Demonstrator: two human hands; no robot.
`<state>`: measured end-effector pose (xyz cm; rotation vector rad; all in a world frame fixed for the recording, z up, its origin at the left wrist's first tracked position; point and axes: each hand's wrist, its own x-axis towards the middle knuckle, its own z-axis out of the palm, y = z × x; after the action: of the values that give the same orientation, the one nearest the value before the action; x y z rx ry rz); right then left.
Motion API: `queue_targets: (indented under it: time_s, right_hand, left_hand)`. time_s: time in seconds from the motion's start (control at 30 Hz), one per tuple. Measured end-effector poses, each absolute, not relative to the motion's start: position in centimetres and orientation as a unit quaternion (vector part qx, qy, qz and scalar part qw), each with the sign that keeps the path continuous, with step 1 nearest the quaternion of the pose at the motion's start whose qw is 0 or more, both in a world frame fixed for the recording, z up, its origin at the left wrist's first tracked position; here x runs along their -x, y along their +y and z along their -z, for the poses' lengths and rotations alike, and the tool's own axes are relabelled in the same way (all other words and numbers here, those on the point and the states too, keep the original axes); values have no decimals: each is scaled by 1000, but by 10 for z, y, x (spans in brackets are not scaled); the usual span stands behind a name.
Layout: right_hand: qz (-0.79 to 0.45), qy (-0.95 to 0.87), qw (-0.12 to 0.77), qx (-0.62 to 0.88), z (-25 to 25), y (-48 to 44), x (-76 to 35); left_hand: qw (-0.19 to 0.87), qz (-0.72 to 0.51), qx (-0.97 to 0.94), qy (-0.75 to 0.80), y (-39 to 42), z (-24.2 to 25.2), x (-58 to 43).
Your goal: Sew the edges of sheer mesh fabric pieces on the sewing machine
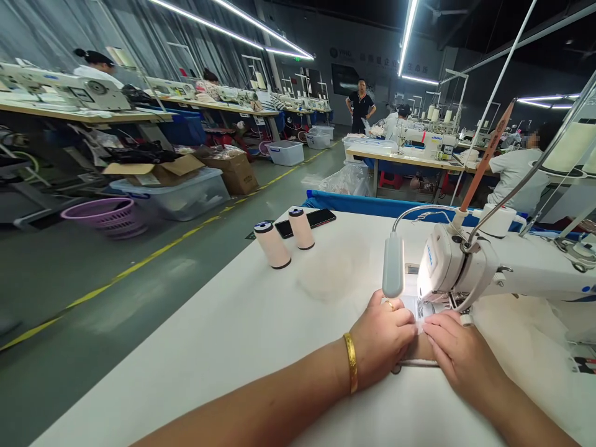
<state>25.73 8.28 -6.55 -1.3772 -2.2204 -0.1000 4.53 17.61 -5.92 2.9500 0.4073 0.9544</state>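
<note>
At the white sewing machine (pixel 449 261), both hands work close in front of the presser foot (pixel 423 309). My left hand (pixel 384 335), with a gold bracelet and a ring, is closed, its fingers bent and gripping the edge of thin whitish fabric (pixel 408 303). My right hand (pixel 465 354) pinches the same fabric just right of the foot; its fingertips nearly meet the left ones. How much fabric lies under the fingers is hidden. A grey lamp (pixel 393 266) on a bent neck hangs right above my left hand. Sheer pale fabric (pixel 516 335) spreads beyond my right hand.
Two pale pink thread cones (pixel 272 246) and a dark phone (pixel 321 218) rest on the white table (pixel 223 329). An orange, pointed strip (pixel 488 155) sticks up from the machine. Across the aisle are a purple basket (pixel 106 217) and boxes. Other people sit at machines; one person (pixel 361 108) stands.
</note>
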Motion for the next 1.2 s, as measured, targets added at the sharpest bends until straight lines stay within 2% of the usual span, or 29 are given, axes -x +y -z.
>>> queue_targets:
  time_s: [0.57, 0.87, 1.07, 1.2]
  right_hand:
    - [36, -759, 223, 611, 88, 90, -267]
    - [62, -789, 235, 564, 88, 92, -272]
    - [69, -799, 278, 529, 91, 93, -273]
    - [26, -832, 301, 465, 78, 83, -261]
  left_hand:
    - [-18, -230, -948, 220, 185, 57, -55]
    - [16, -154, -957, 246, 182, 49, -59]
    - [71, -116, -949, 285, 179, 48, -58]
    - [115, -118, -939, 301, 176, 46, -35]
